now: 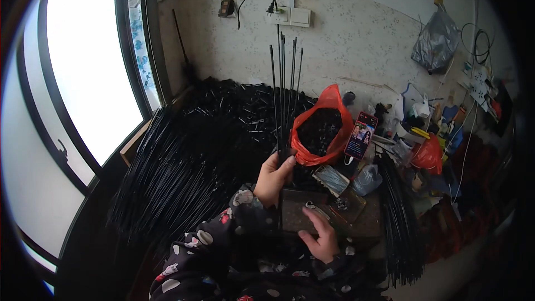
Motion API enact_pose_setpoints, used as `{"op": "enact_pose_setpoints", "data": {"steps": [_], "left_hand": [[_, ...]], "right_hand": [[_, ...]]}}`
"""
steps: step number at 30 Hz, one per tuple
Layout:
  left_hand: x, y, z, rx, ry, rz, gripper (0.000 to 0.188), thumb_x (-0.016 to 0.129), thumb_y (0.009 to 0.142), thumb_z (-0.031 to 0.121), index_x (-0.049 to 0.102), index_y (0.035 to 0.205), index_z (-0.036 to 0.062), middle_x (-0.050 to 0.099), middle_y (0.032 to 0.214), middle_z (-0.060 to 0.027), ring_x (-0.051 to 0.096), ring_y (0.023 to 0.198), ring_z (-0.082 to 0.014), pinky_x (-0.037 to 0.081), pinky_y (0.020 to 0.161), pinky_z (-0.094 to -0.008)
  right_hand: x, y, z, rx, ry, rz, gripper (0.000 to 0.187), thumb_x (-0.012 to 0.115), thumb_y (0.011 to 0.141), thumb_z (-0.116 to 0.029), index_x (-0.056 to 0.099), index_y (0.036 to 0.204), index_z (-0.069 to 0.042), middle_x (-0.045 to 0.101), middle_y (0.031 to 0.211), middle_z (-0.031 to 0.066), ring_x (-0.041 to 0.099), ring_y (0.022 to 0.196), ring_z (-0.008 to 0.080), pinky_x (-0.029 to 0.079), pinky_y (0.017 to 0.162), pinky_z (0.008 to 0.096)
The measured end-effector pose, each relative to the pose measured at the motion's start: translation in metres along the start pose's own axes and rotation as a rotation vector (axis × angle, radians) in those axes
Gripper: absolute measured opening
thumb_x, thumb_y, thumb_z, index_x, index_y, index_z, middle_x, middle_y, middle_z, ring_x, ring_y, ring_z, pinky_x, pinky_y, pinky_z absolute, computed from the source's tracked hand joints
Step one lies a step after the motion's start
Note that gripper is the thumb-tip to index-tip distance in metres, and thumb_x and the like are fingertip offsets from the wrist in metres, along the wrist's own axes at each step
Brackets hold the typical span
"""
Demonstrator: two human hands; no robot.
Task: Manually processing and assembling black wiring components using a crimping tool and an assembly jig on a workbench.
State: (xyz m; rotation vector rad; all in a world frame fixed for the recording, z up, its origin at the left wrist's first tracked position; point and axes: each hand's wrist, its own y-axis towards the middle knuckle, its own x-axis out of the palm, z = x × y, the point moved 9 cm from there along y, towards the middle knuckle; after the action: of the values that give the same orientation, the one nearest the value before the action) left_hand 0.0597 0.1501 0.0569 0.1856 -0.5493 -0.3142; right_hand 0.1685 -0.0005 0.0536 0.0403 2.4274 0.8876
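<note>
Far L, a bright window [83,67] w/ dark frame bounds the space; next to it a big heap of long blk rods [173,167] fans out, long axes mostly slanting from upper R to lower L. Behind, toward the wall [356,33], a pile of short blk parts [245,108]. Approx. centre, the L hand [272,181] is closed narrow on a few thin blk rods [283,89], thumb on the near side; they stand nearly upright, long axes up-down, tips up & fanned a bit, lower ends hidden by the hand. Room around the tips is open, w/ wall & switch plate [292,17] beyond; lower down, the rim of an open red bag [312,159] w/ blk bits in it sits just R of the rods, so that side's tight. R hand [322,239] is over the near side of a low dark bench [362,224], fingers extended, thumb apart, grip wide, near a small metal pc [310,204]. Beyond the bench: a lit phone [361,136] & clear bag [368,180]. A hanging rod bundle [398,223], ends down, edges the bench's R side; clutter past that.
</note>
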Motion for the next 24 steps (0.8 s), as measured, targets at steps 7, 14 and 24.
{"op": "enact_pose_setpoints", "data": {"steps": [7, 14, 24], "left_hand": [[0.036, -0.017, 0.006, -0.316, -0.290, -0.177, 0.027, 0.054, 0.089, 0.013, 0.054, 0.112, -0.0013, 0.063, 0.096, -0.0104, 0.061, 0.084, -0.0172, 0.049, 0.078, -0.0301], [0.023, -0.044, -0.020, -0.284, 0.099, -0.417, 0.017, 0.057, 0.086, 0.006, 0.061, 0.101, -0.0028, 0.065, 0.085, -0.0082, 0.061, 0.081, -0.0151, 0.049, 0.077, -0.0279], [0.006, -0.120, -0.084, 0.251, 0.886, -0.909, 0.020, 0.065, 0.077, 0.005, 0.064, 0.097, 0.0038, 0.064, 0.092, -0.0113, 0.063, 0.082, -0.0265, 0.050, 0.072, -0.0327]], "right_hand": [[0.090, -0.041, 0.073, 0.616, 0.662, -0.159, 0.050, 0.055, 0.084, -0.002, 0.035, 0.130, -0.007, 0.050, 0.061, -0.0006, 0.046, 0.048, 0.0076, 0.036, 0.047, 0.0203], [0.099, -0.061, 0.091, 0.583, 0.734, -0.263, 0.041, 0.051, 0.090, -0.017, 0.039, 0.128, -0.008, 0.057, 0.079, 0.0032, 0.056, 0.071, 0.0115, 0.043, 0.065, 0.0235], [0.094, 0.049, 0.149, 1.043, 1.348, -0.070, 0.072, 0.028, 0.087, -0.062, 0.036, 0.127, -0.002, 0.039, 0.133, 0.0205, 0.044, 0.117, 0.0378, 0.040, 0.094, 0.0461]]}}
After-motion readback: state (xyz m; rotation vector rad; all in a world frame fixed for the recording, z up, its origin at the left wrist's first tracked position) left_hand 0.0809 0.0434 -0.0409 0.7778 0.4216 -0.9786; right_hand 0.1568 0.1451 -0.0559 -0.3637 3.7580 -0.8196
